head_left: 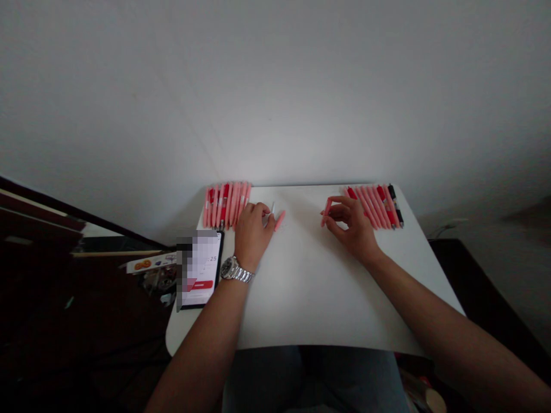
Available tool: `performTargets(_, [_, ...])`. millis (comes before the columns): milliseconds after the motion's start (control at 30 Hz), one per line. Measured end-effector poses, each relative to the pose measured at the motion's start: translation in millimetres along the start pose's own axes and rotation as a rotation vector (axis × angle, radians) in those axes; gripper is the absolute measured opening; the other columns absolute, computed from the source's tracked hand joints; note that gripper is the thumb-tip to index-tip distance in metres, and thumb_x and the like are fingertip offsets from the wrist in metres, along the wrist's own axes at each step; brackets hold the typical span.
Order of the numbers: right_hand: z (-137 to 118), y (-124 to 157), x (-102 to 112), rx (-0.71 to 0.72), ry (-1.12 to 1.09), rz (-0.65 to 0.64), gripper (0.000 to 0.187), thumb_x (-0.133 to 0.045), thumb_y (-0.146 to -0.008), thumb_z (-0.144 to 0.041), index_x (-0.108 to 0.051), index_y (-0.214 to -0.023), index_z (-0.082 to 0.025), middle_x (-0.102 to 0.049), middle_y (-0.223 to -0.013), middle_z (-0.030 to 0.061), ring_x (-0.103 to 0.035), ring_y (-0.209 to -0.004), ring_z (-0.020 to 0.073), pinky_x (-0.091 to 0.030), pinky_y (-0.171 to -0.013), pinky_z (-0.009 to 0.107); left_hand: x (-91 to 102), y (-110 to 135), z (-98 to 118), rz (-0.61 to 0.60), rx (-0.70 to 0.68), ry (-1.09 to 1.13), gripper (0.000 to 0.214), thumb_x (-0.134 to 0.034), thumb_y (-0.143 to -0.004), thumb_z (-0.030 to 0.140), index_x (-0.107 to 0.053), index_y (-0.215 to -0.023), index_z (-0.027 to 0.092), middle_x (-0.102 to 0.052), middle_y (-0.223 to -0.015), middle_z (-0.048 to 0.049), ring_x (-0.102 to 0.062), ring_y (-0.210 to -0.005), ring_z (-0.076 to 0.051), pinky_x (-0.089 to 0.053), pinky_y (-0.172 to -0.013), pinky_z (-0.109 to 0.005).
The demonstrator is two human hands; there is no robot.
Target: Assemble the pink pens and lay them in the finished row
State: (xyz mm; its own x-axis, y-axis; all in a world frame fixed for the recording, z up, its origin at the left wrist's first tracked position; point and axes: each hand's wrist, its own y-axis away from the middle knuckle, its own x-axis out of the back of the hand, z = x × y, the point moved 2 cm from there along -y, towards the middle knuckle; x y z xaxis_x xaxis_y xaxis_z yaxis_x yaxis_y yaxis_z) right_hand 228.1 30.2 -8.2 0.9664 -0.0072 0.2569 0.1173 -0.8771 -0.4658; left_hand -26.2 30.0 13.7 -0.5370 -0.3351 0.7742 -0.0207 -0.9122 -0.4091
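Note:
My left hand (253,229) is closed over the table, thumb and forefinger pinched at a slim, pale, pointed piece (272,207). Just right of that thumb a short pink pen part (280,220) lies tilted on the white tabletop; whether the thumb touches it I cannot tell. My right hand (350,226) pinches a short pink pen piece (326,211) between thumb and fingertips, held nearly upright. Behind my left hand lies a row of pink and red pens (228,203). Another row of pens (374,205), pink, red and black, lies beyond my right hand, partly hidden by it.
A phone (214,269) with a lit, partly blurred screen lies at the table's left edge, beside my watch (236,269). The white table (301,298) backs onto a pale wall (275,115). Loose clutter (157,278) sits lower, left of the table.

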Motion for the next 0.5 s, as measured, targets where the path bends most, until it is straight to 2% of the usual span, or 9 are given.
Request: performTargets(500, [-1.2, 0.6, 0.1, 0.005, 0.035, -0.011, 0.045, -0.07, -0.092, -0.034, -0.051, -0.132, -0.028, -0.07, -0.102, 0.0042, -0.073, -0.087, 0.0182, -0.064, -0.084, 0.04, 4.4, 0.3, 1.9, -0.058, 0.046, -0.116, 0.004, -0.057, -0.091, 0.019, -0.06, -0.089, 0.021, -0.065, -0.085, -0.0062, -0.063, -0.081, -0.023, -0.046, -0.072, -0.034])
